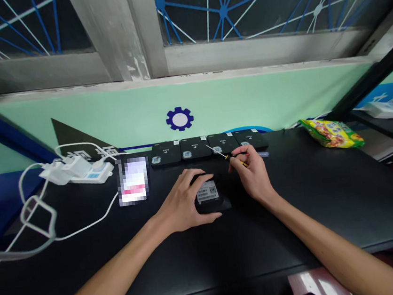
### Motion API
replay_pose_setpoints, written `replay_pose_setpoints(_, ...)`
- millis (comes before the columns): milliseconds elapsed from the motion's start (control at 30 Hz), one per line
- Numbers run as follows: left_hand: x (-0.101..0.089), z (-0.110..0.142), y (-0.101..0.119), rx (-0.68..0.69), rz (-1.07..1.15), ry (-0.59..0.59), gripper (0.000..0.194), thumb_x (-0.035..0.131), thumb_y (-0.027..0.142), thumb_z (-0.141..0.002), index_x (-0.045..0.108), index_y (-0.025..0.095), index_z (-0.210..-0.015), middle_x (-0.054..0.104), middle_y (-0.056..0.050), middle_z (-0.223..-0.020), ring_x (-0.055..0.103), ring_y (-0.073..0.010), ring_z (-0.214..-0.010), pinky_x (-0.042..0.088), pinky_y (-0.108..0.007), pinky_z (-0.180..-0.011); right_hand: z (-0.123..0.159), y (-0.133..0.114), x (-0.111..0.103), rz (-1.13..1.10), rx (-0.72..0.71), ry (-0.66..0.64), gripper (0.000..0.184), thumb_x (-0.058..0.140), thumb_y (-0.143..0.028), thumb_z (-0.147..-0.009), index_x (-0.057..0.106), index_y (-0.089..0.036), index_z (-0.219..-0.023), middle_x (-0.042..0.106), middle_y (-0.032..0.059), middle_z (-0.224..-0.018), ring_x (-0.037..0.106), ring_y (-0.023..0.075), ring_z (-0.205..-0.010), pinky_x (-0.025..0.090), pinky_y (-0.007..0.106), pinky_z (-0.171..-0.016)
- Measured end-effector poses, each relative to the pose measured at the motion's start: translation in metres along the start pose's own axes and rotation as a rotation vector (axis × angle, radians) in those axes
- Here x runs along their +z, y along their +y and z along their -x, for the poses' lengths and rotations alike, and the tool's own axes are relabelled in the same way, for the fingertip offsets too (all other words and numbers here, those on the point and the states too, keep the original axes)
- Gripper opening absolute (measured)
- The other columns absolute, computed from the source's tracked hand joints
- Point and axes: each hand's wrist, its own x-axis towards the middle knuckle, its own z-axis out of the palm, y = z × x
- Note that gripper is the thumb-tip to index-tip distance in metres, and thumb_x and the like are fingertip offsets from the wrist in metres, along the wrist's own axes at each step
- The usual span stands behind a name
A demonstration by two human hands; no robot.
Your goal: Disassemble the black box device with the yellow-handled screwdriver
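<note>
A small black device (207,193) with a white barcode label facing up lies on the black desk. Around its left side curls my left hand (184,201), thumb along the near edge and fingers along the far one. My right hand (254,171) is closed on a thin screwdriver (221,153) with a yellow-and-black handle, its shaft pointing up and left, apart from the device. Fingers cover most of the handle. Just behind the hands, several flat black boxes (195,148) with small white stickers stand side by side in a row.
To the left lie a phone (133,181) with a blurred screen, and a white power strip (95,173) with plugs and looping white cables (85,231). A yellow-green snack bag (333,133) rests at the back right. A green wall (125,113) closes off the desk's far side.
</note>
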Motion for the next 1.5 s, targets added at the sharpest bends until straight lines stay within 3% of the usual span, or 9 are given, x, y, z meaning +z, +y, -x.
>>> replay_pose_setpoints(233,-0.003,0.000,0.003,-0.055,-0.007,-0.063,0.089,0.088,0.064,-0.082,0.053,0.026,-0.155,0.054,-0.014,-0.150,0.055,-0.0376,-0.133,0.047,-0.062,-0.118,-0.005,-0.007,-0.001,-0.282,0.126,0.004,0.032,0.088,-0.045,-0.084,0.076,-0.017,-0.095,0.070,0.0015,-0.071,0.038,0.0104,-0.050,0.024,0.028,-0.049)
replay_pose_setpoints(500,-0.010,0.000,0.005,-0.074,0.067,-0.087,0.082,0.076,0.067,-0.093,0.047,0.028,-0.158,0.054,-0.013,-0.149,0.052,-0.0378,-0.136,0.043,-0.064,-0.120,-0.008,-0.013,-0.002,-0.559,0.188,0.050,0.044,0.080,-0.062,-0.091,0.076,-0.019,-0.085,0.041,-0.0060,-0.055,0.031,0.0099,-0.048,0.020,0.026,-0.044)
replay_pose_setpoints(633,-0.010,-0.001,0.003,-0.102,0.076,-0.091,0.074,0.072,0.063,-0.098,0.047,0.028,-0.158,0.056,-0.012,-0.147,0.053,-0.0366,-0.135,0.045,-0.062,-0.117,-0.008,-0.012,-0.004,-0.666,0.208,0.055,0.046,0.071,-0.063,-0.099,0.075,-0.020,-0.081,0.040,-0.0052,-0.056,0.032,0.0099,-0.048,0.027,0.025,-0.044)
replay_pose_setpoints(767,-0.010,-0.002,0.001,-0.085,0.082,-0.107,0.070,0.077,0.059,-0.096,0.052,0.028,-0.153,0.057,-0.012,-0.144,0.053,-0.0352,-0.133,0.047,-0.059,-0.114,-0.009,-0.011,-0.005,-0.842,0.229,0.054,0.045,0.067,-0.059,-0.104,0.072,-0.022,-0.079,0.058,-0.0004,-0.071,0.047,0.0117,-0.058,0.043,0.025,-0.054)
replay_pose_setpoints(933,-0.012,-0.003,0.004,-0.027,0.098,-0.100,0.067,0.080,0.057,-0.095,0.055,0.027,-0.149,0.061,-0.010,-0.137,0.055,-0.0334,-0.128,0.047,-0.056,-0.112,-0.012,-0.017,-0.008,-1.044,0.267,-0.123,0.037,0.067,-0.054,-0.106,0.070,-0.024,-0.085,0.067,0.0024,-0.097,0.065,0.0164,-0.088,0.056,0.029,-0.082)
replay_pose_setpoints(1067,-0.012,-0.003,0.005,-0.011,0.110,-0.119,0.065,0.080,0.057,-0.094,0.058,0.027,-0.147,0.063,-0.009,-0.133,0.057,-0.0325,-0.125,0.047,-0.055,-0.111,-0.010,-0.024,-0.009,-1.176,0.308,-0.245,0.019,0.073,-0.042,-0.105,0.070,-0.025,-0.097,0.058,-0.0006,-0.086,0.058,0.0158,-0.078,0.055,0.029,-0.079)
replay_pose_setpoints(1200,-0.012,-0.002,0.004,0.004,0.113,-0.137,0.066,0.079,0.057,-0.095,0.059,0.030,-0.152,0.061,-0.010,-0.134,0.056,-0.0333,-0.126,0.048,-0.056,-0.113,-0.005,-0.031,-0.008,-1.181,0.283,-0.359,0.032,0.064,-0.051,-0.108,0.071,-0.022,-0.097,0.040,-0.0027,-0.076,0.043,0.0154,-0.067,0.048,0.028,-0.068)
replay_pose_setpoints(1300,-0.012,-0.001,0.004,0.007,0.099,-0.138,0.063,0.079,0.056,-0.095,0.062,0.035,-0.152,0.060,-0.010,-0.136,0.055,-0.0338,-0.128,0.048,-0.057,-0.114,-0.001,-0.036,-0.007,-1.113,0.245,-0.408,0.042,0.058,-0.057,-0.109,0.070,-0.022,-0.089,0.038,-0.0018,-0.076,0.039,0.0162,-0.067,0.045,0.030,-0.067)
replay_pose_setpoints(1500,-0.012,-0.001,0.003,0.026,0.104,-0.130,0.063,0.079,0.053,-0.096,0.061,0.035,-0.154,0.059,-0.010,-0.140,0.054,-0.0343,-0.132,0.048,-0.058,-0.116,0.001,-0.040,-0.006,-1.014,0.185,-0.374,0.041,0.061,-0.056,-0.106,0.067,-0.024,-0.080,0.037,-0.0014,-0.074,0.035,0.0167,-0.065,0.041,0.030,-0.063)
